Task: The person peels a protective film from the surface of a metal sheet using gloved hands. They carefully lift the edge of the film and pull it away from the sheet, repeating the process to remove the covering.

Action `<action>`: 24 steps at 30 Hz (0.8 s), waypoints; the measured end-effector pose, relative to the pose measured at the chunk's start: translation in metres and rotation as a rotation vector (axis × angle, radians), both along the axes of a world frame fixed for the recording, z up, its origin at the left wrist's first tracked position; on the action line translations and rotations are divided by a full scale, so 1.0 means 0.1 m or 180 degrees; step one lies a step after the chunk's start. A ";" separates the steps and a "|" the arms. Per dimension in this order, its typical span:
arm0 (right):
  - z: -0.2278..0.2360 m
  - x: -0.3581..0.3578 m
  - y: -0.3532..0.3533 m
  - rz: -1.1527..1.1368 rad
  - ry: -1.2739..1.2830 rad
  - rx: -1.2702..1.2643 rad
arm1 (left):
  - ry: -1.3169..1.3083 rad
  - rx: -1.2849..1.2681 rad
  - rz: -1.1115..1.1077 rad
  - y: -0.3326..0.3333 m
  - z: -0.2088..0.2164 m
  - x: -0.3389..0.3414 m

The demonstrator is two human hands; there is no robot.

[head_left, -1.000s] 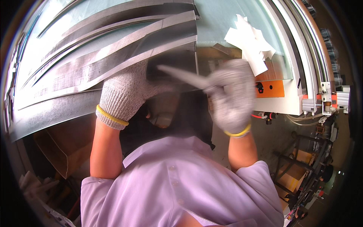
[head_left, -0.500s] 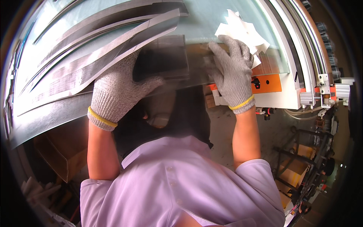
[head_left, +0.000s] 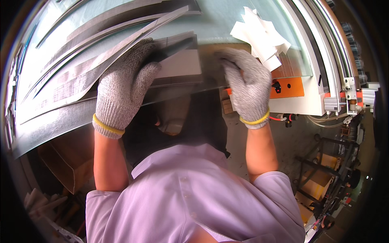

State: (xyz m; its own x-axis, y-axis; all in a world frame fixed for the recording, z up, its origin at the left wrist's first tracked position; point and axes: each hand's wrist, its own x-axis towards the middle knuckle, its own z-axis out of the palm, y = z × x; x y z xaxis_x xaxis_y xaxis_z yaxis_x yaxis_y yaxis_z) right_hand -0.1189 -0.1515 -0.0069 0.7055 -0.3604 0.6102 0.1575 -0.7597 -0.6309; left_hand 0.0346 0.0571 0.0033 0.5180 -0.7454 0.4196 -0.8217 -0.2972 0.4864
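Note:
My left hand (head_left: 121, 87), in a grey knit glove with a yellow cuff, is closed on a thin dark sheet (head_left: 170, 49). Its thumb lies on the near side of the sheet, its fingers on the far side, under a long curled grey strip (head_left: 121, 50). A pale rectangular patch (head_left: 180, 65) shows beside the thumb. My right hand (head_left: 249, 83), gloved alike, hovers at the near edge of the glass tabletop (head_left: 214, 30). Its fingers reach left, slightly bent and blurred at the tips, a gap showing between thumb and fingers. I see nothing held there.
Crumpled white papers (head_left: 261, 34) lie on the glass beyond my right hand. More long grey strips (head_left: 121, 18) lie at the far left. An orange panel with a black knob (head_left: 289, 87) sits below the right edge. A cardboard box (head_left: 67, 166) stands lower left, a black rack (head_left: 324, 166) lower right.
My left thumb has drawn in toward its fingers, and the dark sheet's near part has lifted, baring a pale patch. My right hand has come nearer and its spread fingers have drawn together.

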 end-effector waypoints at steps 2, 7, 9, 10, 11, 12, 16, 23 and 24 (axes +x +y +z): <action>-0.01 0.16 0.06 0.0084 -0.0089 -0.0040 | -0.0018 -0.0063 -0.0023 0.00 0.00 0.00; 0.03 0.40 0.19 0.0157 -0.0074 0.0114 | 0.0150 -0.0102 -0.0053 0.03 0.02 0.01; 0.05 0.43 0.21 0.0150 -0.0079 0.0107 | -0.0248 -0.0358 -0.0019 0.00 0.07 -0.06; 0.06 0.43 0.23 0.0100 -0.0053 0.0108 | -0.0673 -0.0611 0.0017 -0.01 0.08 -0.12; 0.06 0.43 0.24 0.0047 -0.0026 0.0109 | -0.1281 -0.0822 0.0049 0.05 0.06 -0.20; 0.06 0.44 0.24 0.0079 -0.0145 0.0030 | -0.1247 -0.1063 -0.0435 0.09 0.09 -0.26; 0.06 0.45 0.19 0.0009 -0.0210 -0.0063 | -0.0960 -0.0411 -0.0684 -0.12 0.10 -0.54; 0.00 0.45 0.09 0.0149 -0.0104 0.0782 | -0.0922 -0.0573 -0.0597 -0.16 0.12 -0.63; 0.00 0.46 0.09 0.0200 -0.0168 0.0889 | -0.0842 -0.0575 -0.0609 -0.19 0.09 -0.65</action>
State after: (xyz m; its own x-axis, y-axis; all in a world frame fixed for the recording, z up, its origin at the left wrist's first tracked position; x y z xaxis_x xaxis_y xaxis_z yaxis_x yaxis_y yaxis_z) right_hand -0.0728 -0.1426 -0.0073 0.7018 -0.4761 0.5299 0.2369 -0.5454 -0.8040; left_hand -0.0302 0.0383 0.0126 0.2325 -0.7199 0.6540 -0.9583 -0.0547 0.2805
